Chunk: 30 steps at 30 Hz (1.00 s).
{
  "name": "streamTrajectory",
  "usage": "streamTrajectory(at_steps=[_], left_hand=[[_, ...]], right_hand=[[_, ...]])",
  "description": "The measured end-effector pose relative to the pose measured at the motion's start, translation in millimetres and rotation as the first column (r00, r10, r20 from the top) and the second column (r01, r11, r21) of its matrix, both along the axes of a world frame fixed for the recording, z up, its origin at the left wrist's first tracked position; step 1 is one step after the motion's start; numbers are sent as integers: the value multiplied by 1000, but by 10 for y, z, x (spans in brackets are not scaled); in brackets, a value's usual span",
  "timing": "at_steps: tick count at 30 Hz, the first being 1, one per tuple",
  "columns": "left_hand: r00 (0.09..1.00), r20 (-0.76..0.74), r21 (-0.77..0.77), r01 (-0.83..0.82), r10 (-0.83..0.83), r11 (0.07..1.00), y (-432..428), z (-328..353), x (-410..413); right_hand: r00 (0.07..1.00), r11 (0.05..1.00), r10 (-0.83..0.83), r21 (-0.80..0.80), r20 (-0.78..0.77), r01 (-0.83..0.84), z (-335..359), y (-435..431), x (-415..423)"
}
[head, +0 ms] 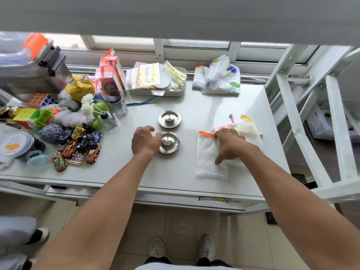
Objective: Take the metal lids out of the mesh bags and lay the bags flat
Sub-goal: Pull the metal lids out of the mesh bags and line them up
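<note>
Two round metal lids with knobs lie on the white table (175,168): the far lid (169,119) and the near lid (169,142). My left hand (145,140) rests at the near lid's left rim, fingers curled against its edge. A white mesh bag with an orange top band (206,154) lies flat to the right. My right hand (230,146) presses on it with spread fingers, thumb on the bag. A second mesh bag with a yellow band (248,126) lies behind that hand, partly hidden, and a pink-banded one (223,127) peeks out beside it.
Toy cars (78,145), cubes, yarn balls, glass jars (117,104) and plastic tubs crowd the table's left side. A tray of zip bags (157,78) and folded cloth (218,78) stand at the back. A white metal frame (311,114) rises on the right.
</note>
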<state>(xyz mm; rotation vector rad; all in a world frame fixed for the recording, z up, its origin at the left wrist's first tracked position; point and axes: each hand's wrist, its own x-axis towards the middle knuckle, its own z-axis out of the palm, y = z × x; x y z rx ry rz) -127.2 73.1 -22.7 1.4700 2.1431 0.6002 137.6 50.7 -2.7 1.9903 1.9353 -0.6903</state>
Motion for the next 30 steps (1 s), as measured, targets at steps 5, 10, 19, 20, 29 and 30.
streamTrajectory(at_steps=[5, 10, 19, 20, 29, 30], left_hand=[[934, -99, 157, 355, -343, 922, -152, 88, 565], [823, -117, -116, 544, -556, 831, -267, -23, 999], [785, 36, -170, 615, -618, 770, -351, 5, 1479], [788, 79, -191, 613, -610, 767, -353, 9, 1539], [870, -3, -58, 492, -493, 869, -400, 55, 1778], [863, -37, -46, 503, -505, 863, -403, 49, 1779]], right_hand=[[982, 968, -143, 191, -120, 165, 10, 14, -16], [950, 905, -232, 312, -209, 290, -58, 22, 40], [630, 686, -438, 214, -641, 695, -62, -4, 212], [577, 658, -456, 180, -678, 731, -57, 1, 228], [387, 612, -440, 44, -811, 789, -68, -21, 341], [394, 605, -442, 57, -806, 794, -86, -27, 352]])
